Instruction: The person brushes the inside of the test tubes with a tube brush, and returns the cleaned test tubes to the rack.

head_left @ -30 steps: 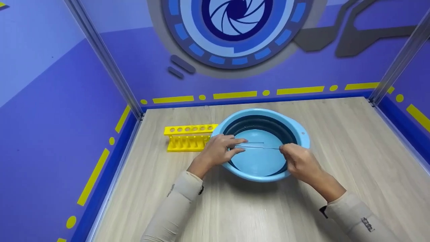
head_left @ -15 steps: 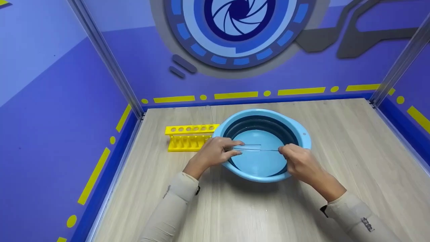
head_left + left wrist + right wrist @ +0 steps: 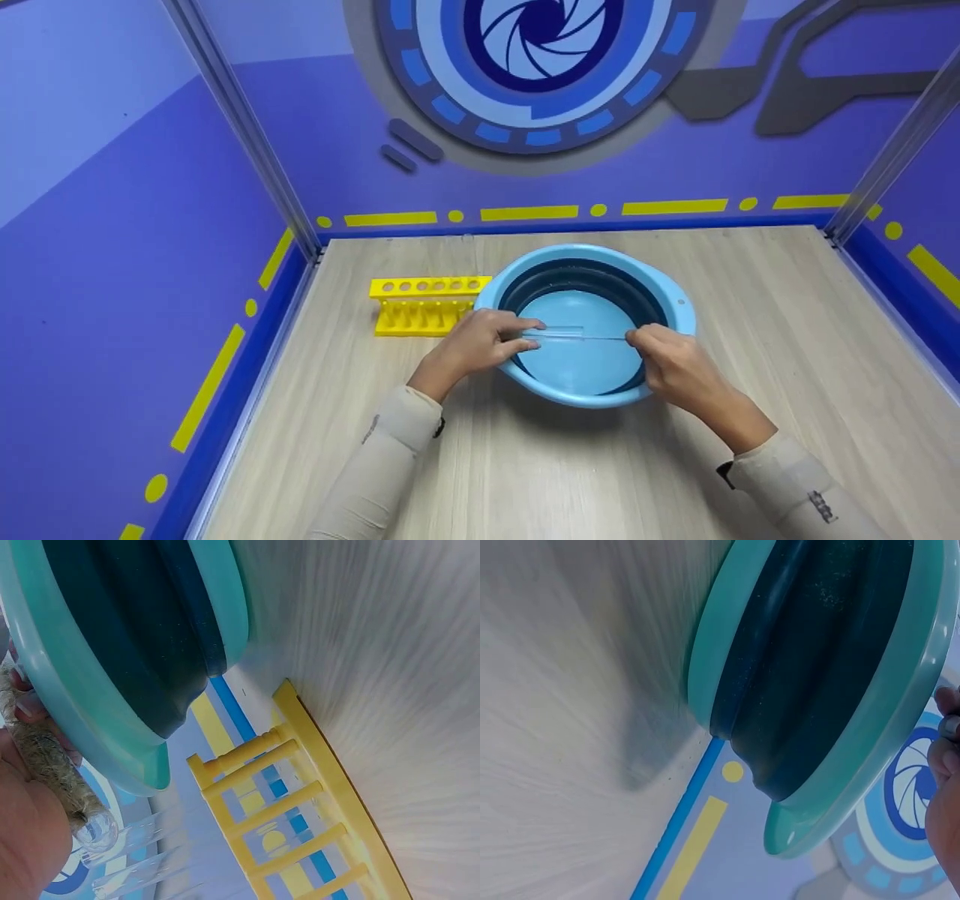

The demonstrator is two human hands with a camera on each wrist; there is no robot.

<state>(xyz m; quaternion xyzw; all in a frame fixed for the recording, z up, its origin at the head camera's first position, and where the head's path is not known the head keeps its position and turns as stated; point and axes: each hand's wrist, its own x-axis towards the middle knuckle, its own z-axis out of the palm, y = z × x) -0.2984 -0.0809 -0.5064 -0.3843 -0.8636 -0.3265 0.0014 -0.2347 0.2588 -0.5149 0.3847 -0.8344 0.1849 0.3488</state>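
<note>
Currently, my head view shows the left hand (image 3: 484, 343) gripping a clear tube (image 3: 561, 331) that extends to its right above the basin (image 3: 585, 400); the right hand (image 3: 676, 365) pinches a thin wire (image 3: 606, 338) reaching into it. My left wrist view gives bristles (image 3: 49, 765) inside the held tube, the yellow rack (image 3: 337, 791) apart from that hand. My right wrist view puts the basin beside the right hand.

Your left forearm (image 3: 367, 480) and right forearm (image 3: 799, 480) angle inward from the bottom of the head view, both sleeved in beige (each wrist is bare beyond its cuff). Your left hand (image 3: 480, 342) maintains a pinch grip, thumb and index finger directed toward the right. Your right hand (image 3: 675, 363) grips with fingers curled. The hands are apart, nearly level.
</note>
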